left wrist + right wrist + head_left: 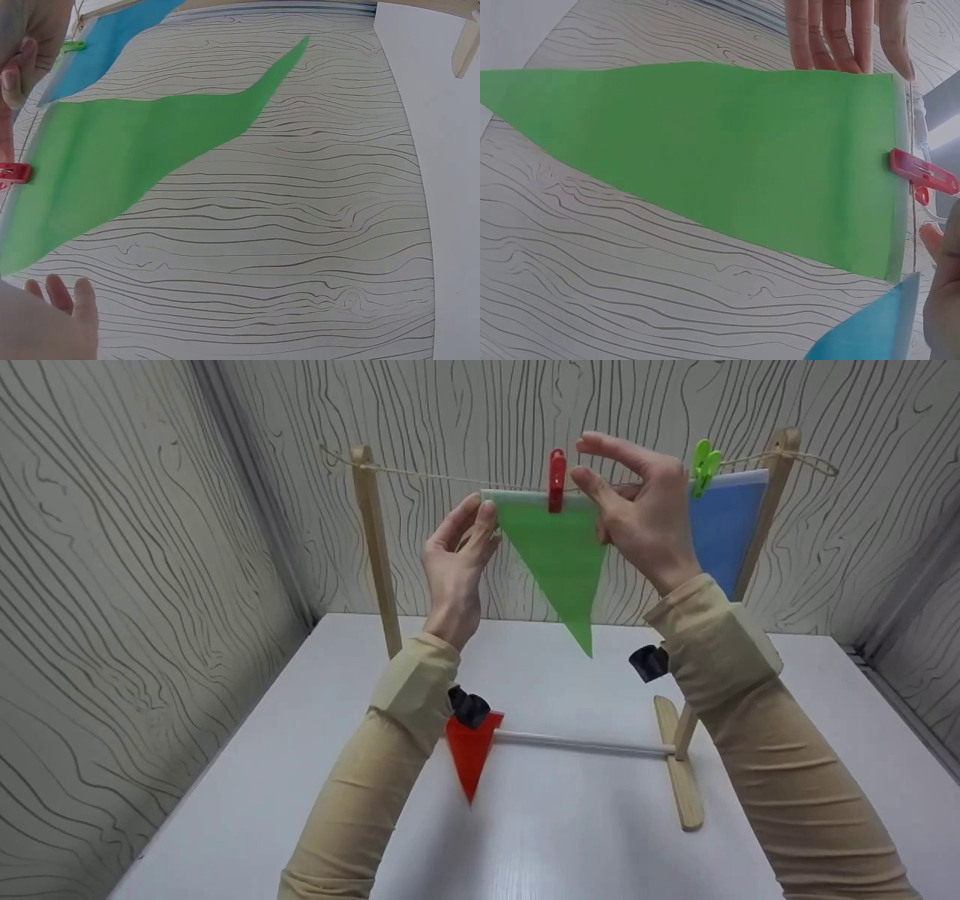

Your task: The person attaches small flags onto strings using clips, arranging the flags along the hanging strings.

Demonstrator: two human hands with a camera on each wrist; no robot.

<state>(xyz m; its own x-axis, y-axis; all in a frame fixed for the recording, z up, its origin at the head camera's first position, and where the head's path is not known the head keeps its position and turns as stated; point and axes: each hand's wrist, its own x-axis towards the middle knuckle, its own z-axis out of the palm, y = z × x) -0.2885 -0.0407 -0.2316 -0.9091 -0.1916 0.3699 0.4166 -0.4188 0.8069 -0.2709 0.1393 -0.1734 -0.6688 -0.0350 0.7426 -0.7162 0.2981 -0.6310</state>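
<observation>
A green triangular pennant (562, 551) hangs point down from a thin string (427, 475). Near the middle of its white top edge, a red clothespin (556, 480) clips it to the string. My left hand (456, 562) pinches the pennant's upper left corner between thumb and fingers. Just right of the clothespin is my right hand (651, 514), thumb and forefinger spread apart and off the clip. Its lower fingers overlap the pennant's upper right corner in the head view. In the right wrist view, the red clothespin (922, 172) stands free of the fingers.
A blue pennant (726, 529) hangs at the right under a light green clothespin (703, 469). Wooden posts (377, 551) carry the string, with a pale rod (585, 742) low between them and a wooden foot (686, 795). A red pennant (472, 754) is below my left sleeve.
</observation>
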